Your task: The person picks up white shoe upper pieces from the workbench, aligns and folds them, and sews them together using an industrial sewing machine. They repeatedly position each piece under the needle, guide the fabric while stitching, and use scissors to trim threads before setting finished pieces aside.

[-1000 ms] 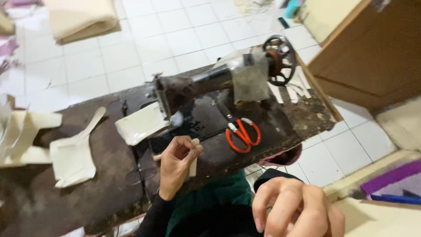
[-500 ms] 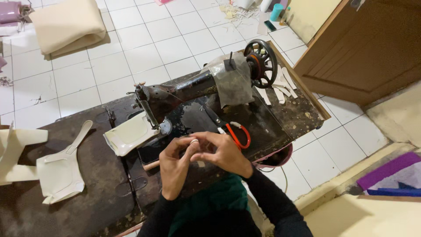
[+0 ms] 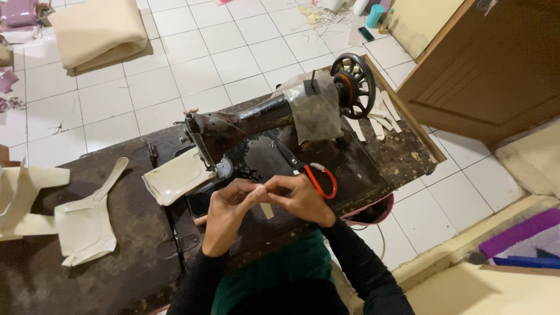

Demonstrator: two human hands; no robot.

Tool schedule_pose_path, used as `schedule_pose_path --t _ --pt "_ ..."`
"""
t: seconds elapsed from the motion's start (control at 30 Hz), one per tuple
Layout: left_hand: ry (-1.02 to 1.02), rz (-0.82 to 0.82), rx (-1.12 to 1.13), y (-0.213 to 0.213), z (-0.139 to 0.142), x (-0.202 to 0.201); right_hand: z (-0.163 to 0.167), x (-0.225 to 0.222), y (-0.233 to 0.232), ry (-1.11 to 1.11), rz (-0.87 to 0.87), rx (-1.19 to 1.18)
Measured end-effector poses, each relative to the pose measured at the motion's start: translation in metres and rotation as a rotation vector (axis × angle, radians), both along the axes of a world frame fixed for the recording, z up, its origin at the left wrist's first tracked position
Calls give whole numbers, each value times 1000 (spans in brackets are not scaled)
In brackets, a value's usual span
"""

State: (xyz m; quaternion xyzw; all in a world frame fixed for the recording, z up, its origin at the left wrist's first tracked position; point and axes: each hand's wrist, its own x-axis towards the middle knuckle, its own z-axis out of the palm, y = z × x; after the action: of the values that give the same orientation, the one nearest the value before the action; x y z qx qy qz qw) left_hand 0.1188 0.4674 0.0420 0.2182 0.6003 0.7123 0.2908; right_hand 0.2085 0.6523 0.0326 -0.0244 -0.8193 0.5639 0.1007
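Here we see both hands meeting over the near edge of the dark, worn wooden sewing table (image 3: 70,280). The left hand (image 3: 228,214) and the right hand (image 3: 300,200) come together fingertip to fingertip, each pinched nearly shut on a small, narrow cream-coloured strip (image 3: 266,209). The strip is pale and flat, and only a short length of it shows, hanging just below the pinch; the rest is hidden by the fingers, so we cannot tell its full shape.

Just beyond the hands stands the old black sewing machine (image 3: 245,119), with its spoked handwheel (image 3: 353,85) on the right and a clear plastic sheet (image 3: 316,111) draped over its arm. A folded cream-coloured piece of material (image 3: 175,178) lies under the needle end, just left of the hands. The orange-handled scissors (image 3: 318,178) lie on the table touching or just behind the right hand. Farther left rests a cream cut piece with a long narrow tab (image 3: 87,221), and another cream piece (image 3: 20,195) sits at the left edge. On the far white tiled floor (image 3: 192,64) lies a folded beige cushion-like stack (image 3: 99,32).
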Motion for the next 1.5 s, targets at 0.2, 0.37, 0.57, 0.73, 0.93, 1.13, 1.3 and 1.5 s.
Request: schedule_pose_path --t 0.2,0.37,0.57,0.73,0.93,1.13,1.3,1.5 --pt "151 123 -36 -16 0 2 -18 -7 -20 -48 150 -63" --pt "450 182 -153 -51 3 -15 -17 -23 -33 33 161 -128" --pt "1095 444 -380 -101 -14 -108 -17 -58 -31 -99 -42 -350" --pt "1224 218 -453 -111 -41 -154 -21 -97 -30 -43 -47 -283" --pt "1218 -27 -622 -86 -51 -156 -28 -147 -10 -172 -18 -112" --pt "1495 44 -484 -71 -49 -161 -44 -194 -2 -201 39 -50" --pt "1396 28 -459 -66 -56 -166 -54 -216 2 -285 41 5" --pt "1449 39 -494 -61 -68 -172 -66 -221 4 -256 -5 77"
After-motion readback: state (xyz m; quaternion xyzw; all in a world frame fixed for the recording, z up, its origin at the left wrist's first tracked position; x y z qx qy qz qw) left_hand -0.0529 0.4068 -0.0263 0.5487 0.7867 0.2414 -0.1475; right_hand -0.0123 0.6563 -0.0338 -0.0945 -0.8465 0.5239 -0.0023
